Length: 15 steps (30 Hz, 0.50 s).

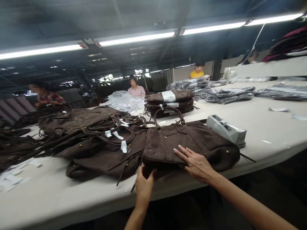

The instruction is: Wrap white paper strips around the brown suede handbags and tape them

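Observation:
A dark brown suede-like handbag (pixel 182 142) lies on its side near the table's front edge, its looped handles pointing away from me. My left hand (pixel 144 182) is at the bag's lower left corner, fingers curled at its edge and partly hidden, thumb to the right. My right hand (pixel 196 164) rests on the bag's near part with fingers stretched over the surface. Directly left lies another brown handbag (pixel 107 156) with white wrapping on its handles, touching the first. Behind my right hand, a grey tape dispenser (pixel 225 129) stands against the bag's far right side.
More brown bags (pixel 79 119) are heaped at the left. Folded bags (pixel 170 100) with white bands form a stack behind. Clear plastic (pixel 126 100) and plastic-wrapped bags (pixel 223 94) lie farther back. White paper scraps (pixel 14 179) lie front left. Several people sit beyond the table (pixel 271 127).

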Motion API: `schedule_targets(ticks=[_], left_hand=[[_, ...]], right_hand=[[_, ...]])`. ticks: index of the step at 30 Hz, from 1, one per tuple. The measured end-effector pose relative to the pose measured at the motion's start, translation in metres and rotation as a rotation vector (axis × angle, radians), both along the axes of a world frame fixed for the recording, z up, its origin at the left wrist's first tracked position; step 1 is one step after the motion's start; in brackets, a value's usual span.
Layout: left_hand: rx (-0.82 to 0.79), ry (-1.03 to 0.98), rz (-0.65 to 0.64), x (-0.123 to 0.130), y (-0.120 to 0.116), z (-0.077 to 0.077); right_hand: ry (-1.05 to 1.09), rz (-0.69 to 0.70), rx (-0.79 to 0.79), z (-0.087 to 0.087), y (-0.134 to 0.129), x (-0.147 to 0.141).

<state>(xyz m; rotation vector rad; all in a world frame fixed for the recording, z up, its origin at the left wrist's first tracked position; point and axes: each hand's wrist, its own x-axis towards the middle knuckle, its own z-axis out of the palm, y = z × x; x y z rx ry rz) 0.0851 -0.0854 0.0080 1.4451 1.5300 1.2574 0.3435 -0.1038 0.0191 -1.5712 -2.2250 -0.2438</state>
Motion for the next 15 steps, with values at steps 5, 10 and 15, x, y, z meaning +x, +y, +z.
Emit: schedule_targets(ticks=[5, 10, 15], left_hand=[[0.051, -0.029, 0.110, 0.003, 0.002, -0.002], [-0.166, -0.434, -0.205, -0.026, 0.000, 0.015], [-0.413, -0.511, -0.365, -0.043, -0.001, 0.019]], right_hand=[[0.117, 0.230, 0.029, 0.022, 0.015, -0.019], [0.026, 0.313, 0.130, 0.020, 0.033, -0.027], [-0.048, 0.385, 0.083, -0.004, 0.026, -0.026]])
